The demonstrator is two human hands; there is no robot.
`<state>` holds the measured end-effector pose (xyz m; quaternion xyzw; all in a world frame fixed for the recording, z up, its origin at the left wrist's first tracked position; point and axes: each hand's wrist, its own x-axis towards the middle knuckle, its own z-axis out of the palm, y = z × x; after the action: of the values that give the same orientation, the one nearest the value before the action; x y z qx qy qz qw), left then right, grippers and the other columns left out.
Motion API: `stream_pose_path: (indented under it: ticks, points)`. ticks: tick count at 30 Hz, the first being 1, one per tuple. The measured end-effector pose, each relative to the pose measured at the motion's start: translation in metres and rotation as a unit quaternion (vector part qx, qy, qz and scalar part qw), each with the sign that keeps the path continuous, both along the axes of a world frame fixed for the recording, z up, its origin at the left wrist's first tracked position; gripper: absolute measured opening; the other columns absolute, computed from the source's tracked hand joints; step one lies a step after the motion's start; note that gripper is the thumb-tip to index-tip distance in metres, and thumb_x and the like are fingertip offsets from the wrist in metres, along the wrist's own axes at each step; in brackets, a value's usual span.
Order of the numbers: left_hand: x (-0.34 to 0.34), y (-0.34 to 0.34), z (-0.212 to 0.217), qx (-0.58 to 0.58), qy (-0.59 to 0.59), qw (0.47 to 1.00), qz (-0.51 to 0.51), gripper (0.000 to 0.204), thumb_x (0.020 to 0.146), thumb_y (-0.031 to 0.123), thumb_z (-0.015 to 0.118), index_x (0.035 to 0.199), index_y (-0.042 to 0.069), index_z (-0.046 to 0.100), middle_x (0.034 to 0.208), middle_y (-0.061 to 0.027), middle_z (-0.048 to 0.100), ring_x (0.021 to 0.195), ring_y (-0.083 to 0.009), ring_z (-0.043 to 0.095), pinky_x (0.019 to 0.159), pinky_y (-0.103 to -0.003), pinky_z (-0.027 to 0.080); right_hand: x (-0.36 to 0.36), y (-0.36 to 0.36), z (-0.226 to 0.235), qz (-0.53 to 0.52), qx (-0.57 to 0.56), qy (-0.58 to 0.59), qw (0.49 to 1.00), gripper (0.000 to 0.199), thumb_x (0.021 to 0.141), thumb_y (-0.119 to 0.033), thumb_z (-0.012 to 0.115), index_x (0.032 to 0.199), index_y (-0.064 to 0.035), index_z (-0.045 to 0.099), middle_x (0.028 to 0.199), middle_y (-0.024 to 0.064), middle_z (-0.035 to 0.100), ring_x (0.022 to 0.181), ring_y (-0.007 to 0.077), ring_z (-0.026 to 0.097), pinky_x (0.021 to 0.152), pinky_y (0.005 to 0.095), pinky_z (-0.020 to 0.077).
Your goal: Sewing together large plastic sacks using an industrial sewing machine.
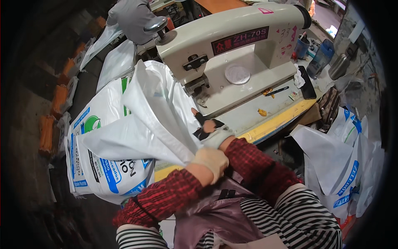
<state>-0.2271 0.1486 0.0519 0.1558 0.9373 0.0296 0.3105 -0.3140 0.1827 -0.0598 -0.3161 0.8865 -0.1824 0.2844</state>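
A large white woven bag (pixel 143 120) with blue and green print bulges up at the left, its mouth folded and gaping. My left hand (pixel 212 162), in a pale glove and slightly blurred, is closed at the bag's lower right edge, just in front of my right wrist. My right hand (pixel 212 130), in a pale glove with black finger parts and bare fingertips, lies by the bag's right edge with its fingers apart, one pointing toward the machine. Beyond it stands a cream sewing machine (pixel 244 29); its needle area (pixel 198 85) is close to the bag. The left fingers are mostly hidden.
The worktable has a yellow front edge (pixel 286 118). On it lie a black pen (pixel 278 90), a phone (pixel 307 83), a metal bottle (pixel 340 65) and a plastic jug (pixel 321 58). More printed bags (pixel 338 166) hang at the right. Another person (pixel 132 20) sits behind, far left.
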Motion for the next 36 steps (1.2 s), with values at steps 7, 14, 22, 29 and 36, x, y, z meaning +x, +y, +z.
stream_pose_path:
  ticks: [7,14,22,29,36]
  points:
    - [-0.073,-0.081,-0.012,-0.153,0.166,0.973,0.046,0.019,0.071,0.029,0.057,0.074,0.014,0.069,0.073,-0.0083,0.065,0.070,-0.0266,0.063,0.059,-0.038,0.048,-0.012,0.027,0.017,-0.217,-0.483,-0.433,0.729,0.041,0.085,-0.011,0.053,0.126,-0.0105,0.046,0.080,-0.0012,0.051,0.064,0.0075,0.047,0.059,0.0225,0.0439]
    - [-0.083,-0.180,0.036,-0.207,0.196,0.941,0.179,0.019,0.071,0.020,0.054,0.081,0.010,0.067,0.083,-0.0111,0.065,0.077,-0.0303,0.062,0.070,-0.042,0.047,0.003,0.024,0.022,-0.199,-0.434,-0.328,0.815,0.040,0.084,-0.005,0.051,0.123,-0.0120,0.048,0.071,0.0017,0.052,0.057,0.0072,0.051,0.049,0.0214,0.0444]
    - [0.066,-0.188,0.164,0.006,0.544,0.836,0.069,0.034,0.082,0.039,0.048,0.072,0.008,0.056,0.096,-0.0087,0.060,0.097,-0.0299,0.053,0.094,-0.042,0.034,0.000,-0.034,0.158,0.084,-0.522,0.264,0.807,0.051,0.073,-0.023,0.063,0.119,-0.0061,0.049,0.106,0.0146,0.053,0.097,0.0295,0.051,0.086,0.0382,0.0406]
    - [0.156,-0.170,0.063,0.262,0.627,0.572,0.460,0.026,0.081,0.004,0.053,0.106,0.001,0.055,0.092,-0.0089,0.061,0.083,-0.0173,0.058,0.071,-0.028,0.046,-0.019,-0.075,0.176,0.274,-0.358,0.104,0.886,0.019,0.076,-0.010,0.059,0.092,0.0013,0.059,0.077,0.0150,0.062,0.069,0.0203,0.059,0.063,0.0301,0.0460]
    - [0.297,-0.162,-0.130,0.660,0.117,-0.015,0.742,0.043,0.087,0.049,0.045,0.082,0.007,0.054,0.066,-0.0073,0.058,0.056,-0.0231,0.054,0.050,-0.033,0.044,-0.084,-0.048,0.192,0.165,-0.034,0.591,0.789,0.021,0.080,-0.014,0.051,0.095,-0.0061,0.062,0.085,0.0116,0.063,0.072,0.0188,0.058,0.065,0.0299,0.0478]
